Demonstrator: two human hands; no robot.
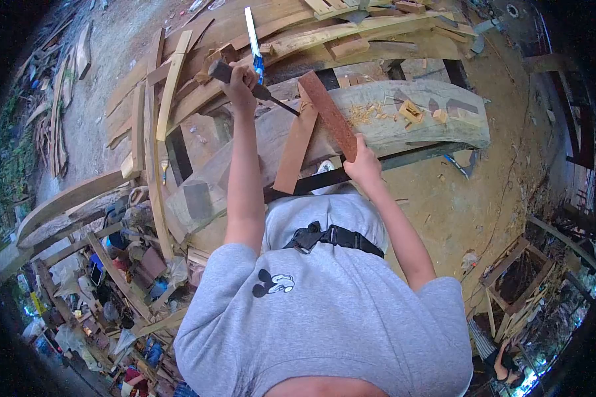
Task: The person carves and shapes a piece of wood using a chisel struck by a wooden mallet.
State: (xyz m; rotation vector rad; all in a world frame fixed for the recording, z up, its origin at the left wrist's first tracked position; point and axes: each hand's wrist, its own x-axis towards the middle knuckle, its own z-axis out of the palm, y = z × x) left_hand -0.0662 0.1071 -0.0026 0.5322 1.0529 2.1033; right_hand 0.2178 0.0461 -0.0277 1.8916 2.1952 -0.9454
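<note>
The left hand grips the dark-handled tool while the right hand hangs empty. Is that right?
Not quite: the right hand is not empty. The head view shows it gripping the near end of a reddish-brown wooden bar. The left hand does grip the dark-handled tool.

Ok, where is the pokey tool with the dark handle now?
In the head view, the dark-handled tool is in the left hand, left of the reddish board, its tip by the brown board's upper end.

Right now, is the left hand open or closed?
Closed: the left hand's fingers wrap around the dark-handled tool, which sticks out on both sides.
</note>
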